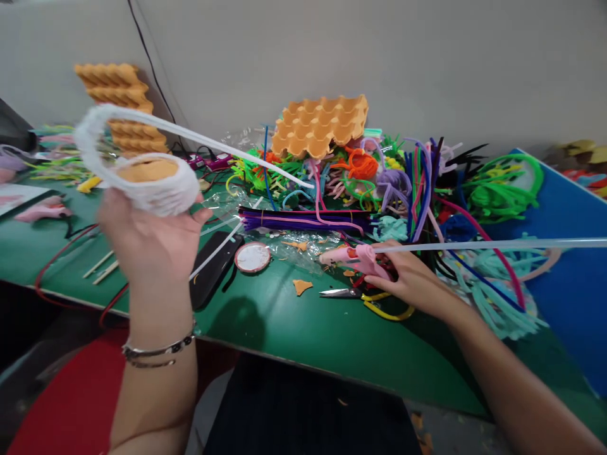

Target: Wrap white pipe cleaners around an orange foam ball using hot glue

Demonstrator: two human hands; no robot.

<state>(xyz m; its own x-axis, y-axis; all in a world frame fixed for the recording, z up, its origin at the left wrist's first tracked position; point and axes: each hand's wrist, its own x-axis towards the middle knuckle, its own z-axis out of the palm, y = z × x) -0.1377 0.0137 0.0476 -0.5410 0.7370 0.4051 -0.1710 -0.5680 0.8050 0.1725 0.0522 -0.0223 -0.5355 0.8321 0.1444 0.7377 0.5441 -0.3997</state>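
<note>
Raised on the left, my left hand [154, 240] holds a small basket [165, 189] wrapped in white pipe cleaners, its fingers closed around the underside. An orange-brown cardboard piece [148, 169] shows inside its rim. A white pipe-cleaner loop [114, 114] arches above it, with long loose ends reaching right. Over the table, my right hand [408, 272] is around a pink glue gun [363, 258] whose nozzle points left. A long translucent glue stick [484, 245] sticks out of its back. Just below lie yellow-handled scissors [379, 303], partly hidden by that hand.
On the green table [284, 335] lie a black phone [215, 268], a round white-topped lid [253, 258] and cardboard scraps [302, 287]. Behind are an egg tray [322, 123], bundled purple pipe cleaners [303, 220] and colourful piles. A blue board [559, 265] stands right; another pink glue gun [45, 210] lies left.
</note>
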